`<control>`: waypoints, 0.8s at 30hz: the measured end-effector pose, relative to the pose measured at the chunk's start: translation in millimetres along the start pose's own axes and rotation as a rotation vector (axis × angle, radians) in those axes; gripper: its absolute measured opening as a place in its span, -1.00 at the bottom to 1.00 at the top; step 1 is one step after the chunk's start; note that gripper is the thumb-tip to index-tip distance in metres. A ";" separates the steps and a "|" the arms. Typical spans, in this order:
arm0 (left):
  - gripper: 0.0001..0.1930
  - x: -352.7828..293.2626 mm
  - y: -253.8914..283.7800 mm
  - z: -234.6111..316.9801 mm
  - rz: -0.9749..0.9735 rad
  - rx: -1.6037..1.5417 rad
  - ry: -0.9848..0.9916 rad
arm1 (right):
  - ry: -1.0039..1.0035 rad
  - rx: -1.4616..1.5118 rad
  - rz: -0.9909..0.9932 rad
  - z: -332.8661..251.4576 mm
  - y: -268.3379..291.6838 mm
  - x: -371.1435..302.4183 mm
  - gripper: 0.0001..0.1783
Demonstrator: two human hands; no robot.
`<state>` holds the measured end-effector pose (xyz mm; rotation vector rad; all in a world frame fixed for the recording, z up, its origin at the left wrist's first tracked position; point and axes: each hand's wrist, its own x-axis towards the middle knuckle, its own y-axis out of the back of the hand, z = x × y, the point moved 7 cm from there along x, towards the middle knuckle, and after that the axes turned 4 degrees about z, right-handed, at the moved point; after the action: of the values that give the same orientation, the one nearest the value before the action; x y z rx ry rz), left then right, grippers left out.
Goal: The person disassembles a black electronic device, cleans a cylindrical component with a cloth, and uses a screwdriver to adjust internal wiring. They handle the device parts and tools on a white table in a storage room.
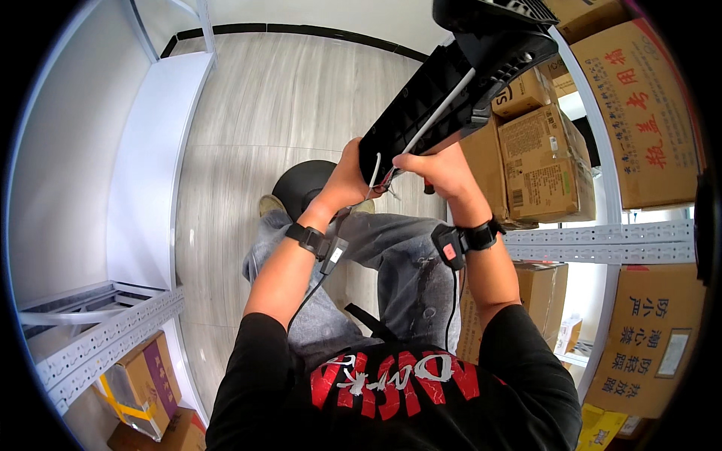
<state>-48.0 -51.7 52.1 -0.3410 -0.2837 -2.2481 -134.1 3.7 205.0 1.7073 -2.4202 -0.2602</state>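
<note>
While my left hand (pixel 352 174) grips the ribbed black plastic panel's (pixel 432 98) lower end, my right hand (pixel 438 171) pinches its thin white cord (pixel 440 113). Cardboard boxes (pixel 538 161) fill the grey metal shelving (pixel 602 242).

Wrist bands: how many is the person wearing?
2: one black band on the left wrist, one on the right wrist carrying a small red-marked device. Both hands grip the long black part.

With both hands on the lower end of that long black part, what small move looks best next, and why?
Probably keep the left hand bracing the black ribbed part while the right hand works the red-handled tool at the loose wires. Both hands meet at that end, and the part leans unsupported above the lap.
</note>
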 end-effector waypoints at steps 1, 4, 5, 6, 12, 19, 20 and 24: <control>-0.05 1.3 -1.2 6.8 -0.007 -0.065 0.053 | 0.002 -0.017 -0.012 0.0 3.5 1.2 -0.48; -0.08 0.4 -0.2 16.6 0.109 -0.067 0.092 | 0.047 -0.031 -0.099 -2.4 8.2 7.5 -0.44; -0.08 -0.1 -0.2 15.9 0.096 -0.061 0.100 | 0.045 -0.044 -0.110 -1.4 9.0 9.7 -0.43; -0.08 1.2 1.7 22.1 0.080 -0.053 0.111 | 0.042 -0.054 -0.120 0.8 10.3 11.2 -0.43; -0.08 2.3 3.4 37.7 0.039 -0.060 0.216 | 0.043 -0.022 -0.113 3.0 11.5 8.4 -0.44; -0.04 -1.8 0.9 12.4 -0.079 -0.104 0.178 | -0.044 0.032 0.006 -7.7 -5.7 -7.8 -0.52; -0.04 -0.9 -0.2 6.8 -0.096 -0.089 0.157 | -0.039 0.087 0.039 -12.0 -8.7 -9.3 -0.61; -0.05 2.8 1.4 7.2 -0.136 -0.010 0.111 | -0.103 0.046 0.084 -17.3 -8.8 -9.1 -0.69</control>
<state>-47.6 -52.4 59.9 -0.2061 -0.2437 -2.3931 -119.0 8.5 219.4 1.6441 -2.5844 -0.2899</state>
